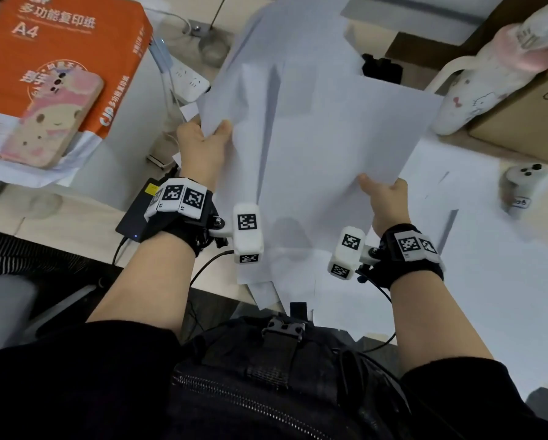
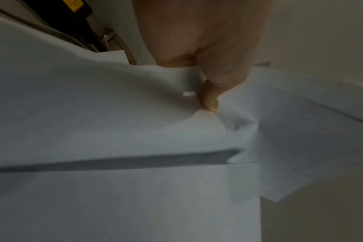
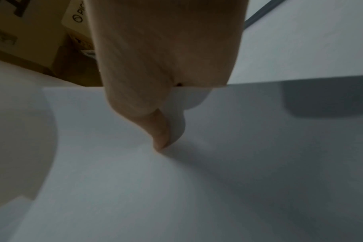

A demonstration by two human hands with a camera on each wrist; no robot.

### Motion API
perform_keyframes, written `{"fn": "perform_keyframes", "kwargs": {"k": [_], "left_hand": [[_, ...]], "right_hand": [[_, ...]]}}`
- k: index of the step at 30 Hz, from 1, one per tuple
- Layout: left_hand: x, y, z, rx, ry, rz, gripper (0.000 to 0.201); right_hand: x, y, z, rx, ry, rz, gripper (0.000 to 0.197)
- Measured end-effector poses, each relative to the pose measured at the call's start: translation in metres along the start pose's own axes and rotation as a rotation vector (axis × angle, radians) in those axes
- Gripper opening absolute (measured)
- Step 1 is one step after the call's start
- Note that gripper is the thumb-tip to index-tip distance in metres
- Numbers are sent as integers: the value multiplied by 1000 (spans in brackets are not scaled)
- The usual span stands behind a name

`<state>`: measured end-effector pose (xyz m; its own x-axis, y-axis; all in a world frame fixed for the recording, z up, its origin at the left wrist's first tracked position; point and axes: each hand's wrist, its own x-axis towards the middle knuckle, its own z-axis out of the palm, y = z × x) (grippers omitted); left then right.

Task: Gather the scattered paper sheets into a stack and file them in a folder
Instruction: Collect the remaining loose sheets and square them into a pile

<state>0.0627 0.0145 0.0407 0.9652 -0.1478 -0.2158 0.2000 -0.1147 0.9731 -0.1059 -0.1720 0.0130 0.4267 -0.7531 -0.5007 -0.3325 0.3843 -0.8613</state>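
- Two hands hold the loose bundle of white paper sheets (image 1: 314,128) above the pale desk (image 1: 75,214): the left hand (image 1: 202,147) pinches its 9 o'clock edge, the right hand (image 1: 385,198) its 4 o'clock corner, thumbs on top.
- Gathering looks partly done; the held sheets are fanned, not squared.
- More white sheets (image 1: 488,249) lie on the desk at 3 to 5 o'clock.
- No folder is visible, so filing remains.
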Motion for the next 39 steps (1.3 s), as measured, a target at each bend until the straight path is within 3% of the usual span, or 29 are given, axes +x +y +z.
{"fn": "perform_keyframes", "kwargs": {"k": [8, 10, 11, 13, 15, 20, 30, 31, 34, 39], "left_hand": [[-5, 21, -12, -126, -226, -18, 12], [-6, 23, -17, -146, -254, -21, 9], [-6, 24, -20, -156, -259, -23, 9], [-7, 25, -24, -173, -263, -22, 10], [-8, 24, -27, -203, -266, -34, 10], [-8, 23, -31, -258, -271, -68, 16], [4, 18, -29, -273, -189, -108, 15], [4, 18, -27, -245, -168, -96, 16], [5, 16, -21, -65, -155, -50, 19], [10, 4, -16, 124, -178, -16, 28]], "right_hand": [[-17, -28, 14, 111, -145, -78, 20], [-17, -29, 13, 136, -156, -57, 12], [-15, -28, 13, 148, -161, -37, 19], [-14, -26, 12, 177, -194, 7, 64], [-6, -20, 12, 201, -208, 8, 79], [-7, -17, 14, 183, -321, 3, 44], [-3, -13, 16, 186, -231, 7, 58], [-3, -14, 17, 166, -232, 10, 53], [-2, -14, 17, 93, -192, -5, 12], [7, -21, 13, 38, -93, -142, 11]]}}
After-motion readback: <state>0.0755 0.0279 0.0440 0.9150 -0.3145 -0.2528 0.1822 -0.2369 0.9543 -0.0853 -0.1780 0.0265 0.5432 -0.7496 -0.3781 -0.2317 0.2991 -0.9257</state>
